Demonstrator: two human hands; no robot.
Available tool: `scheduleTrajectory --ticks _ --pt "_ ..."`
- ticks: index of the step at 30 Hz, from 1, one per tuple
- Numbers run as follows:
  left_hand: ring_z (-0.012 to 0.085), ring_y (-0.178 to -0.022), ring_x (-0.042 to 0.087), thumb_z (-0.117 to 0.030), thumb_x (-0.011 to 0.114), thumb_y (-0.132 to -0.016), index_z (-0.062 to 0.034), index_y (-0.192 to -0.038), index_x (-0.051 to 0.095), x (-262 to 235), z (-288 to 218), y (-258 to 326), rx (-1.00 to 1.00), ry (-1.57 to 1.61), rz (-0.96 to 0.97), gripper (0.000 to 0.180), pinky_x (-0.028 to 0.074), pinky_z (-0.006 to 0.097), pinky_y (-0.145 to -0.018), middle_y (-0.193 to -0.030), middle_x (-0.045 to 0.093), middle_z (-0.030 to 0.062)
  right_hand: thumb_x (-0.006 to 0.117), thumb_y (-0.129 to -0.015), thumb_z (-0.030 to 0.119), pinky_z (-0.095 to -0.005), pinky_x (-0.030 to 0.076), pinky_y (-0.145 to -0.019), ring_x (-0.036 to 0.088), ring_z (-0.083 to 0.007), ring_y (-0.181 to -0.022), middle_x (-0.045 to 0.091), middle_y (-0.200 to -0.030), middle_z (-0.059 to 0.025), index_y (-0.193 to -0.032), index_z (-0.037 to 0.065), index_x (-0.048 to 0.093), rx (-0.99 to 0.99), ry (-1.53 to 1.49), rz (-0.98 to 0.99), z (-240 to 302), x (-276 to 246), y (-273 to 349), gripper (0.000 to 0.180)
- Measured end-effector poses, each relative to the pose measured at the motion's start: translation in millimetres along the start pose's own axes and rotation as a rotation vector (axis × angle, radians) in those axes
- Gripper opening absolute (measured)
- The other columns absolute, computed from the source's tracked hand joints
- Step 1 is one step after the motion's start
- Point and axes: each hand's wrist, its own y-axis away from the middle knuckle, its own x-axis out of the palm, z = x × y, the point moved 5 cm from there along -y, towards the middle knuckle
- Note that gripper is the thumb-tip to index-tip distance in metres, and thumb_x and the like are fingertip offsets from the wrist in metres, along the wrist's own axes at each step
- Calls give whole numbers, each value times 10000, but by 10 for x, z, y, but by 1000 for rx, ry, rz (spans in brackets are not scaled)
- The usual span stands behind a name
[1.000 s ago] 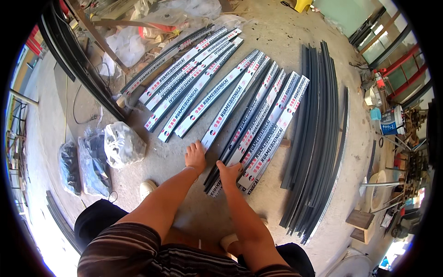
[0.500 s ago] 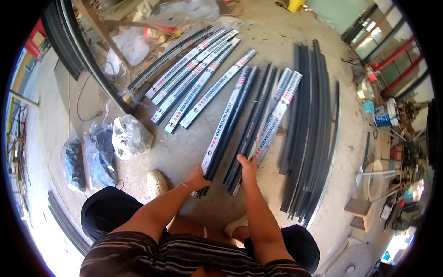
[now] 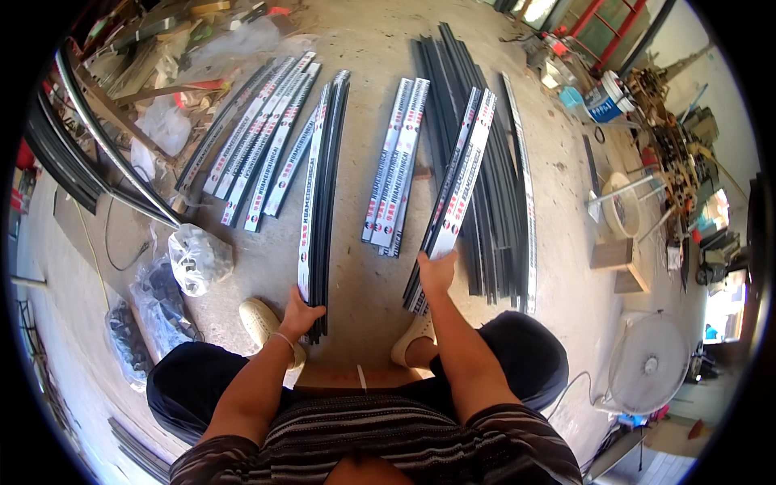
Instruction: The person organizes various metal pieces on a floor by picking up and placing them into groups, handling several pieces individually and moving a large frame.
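My left hand (image 3: pixel 301 314) is closed round the near end of a bundle of long dark metal profiles (image 3: pixel 318 202); a white printed film covers the left one, and the others show black. To the right, my right hand (image 3: pixel 437 273) grips the near end of another bundle of profiles (image 3: pixel 465 182), with white film on its upper face and black sides. The far part of that bundle lies across a pile of black profiles (image 3: pixel 490 242). Between my hands, a few film-faced profiles (image 3: pixel 396 170) lie on the floor, touched by neither hand.
More film-faced profiles (image 3: pixel 250 137) lie fanned out at the far left. Clear plastic bags with dark contents (image 3: pixel 198 259) sit left of my shoe (image 3: pixel 260 323). A round fan (image 3: pixel 648 365), a wooden stool (image 3: pixel 618 257) and a bucket (image 3: pixel 608 97) stand along the right.
My hands have spread apart, the left bundle shifting left and the right one moving right, over the black pile. The film-faced profiles between them now lie separate. The view has turned right.
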Motion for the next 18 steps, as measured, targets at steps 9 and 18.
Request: scheduleTrajectory --ticks 9,18 --pt "358 -906 594 -159 741 -634 12 -1133 410 413 -383 161 72 -18 60 622 477 414 -816 -977 571 230 706 -678 329 -459 455 -866 590 -476 -958 593 -1000 -328 -1096 -60 384 -49 -56 -114 362 -984 -389 656" --pt "380 -916 589 -153 738 -631 6 -1163 407 377 -492 261 31 -181 35 646 472 429 -804 -992 571 241 744 -654 373 -430 463 -860 611 -404 -946 610 -997 -286 -1046 -70 484 -168 140 -158 636 -2656 -1082 646"
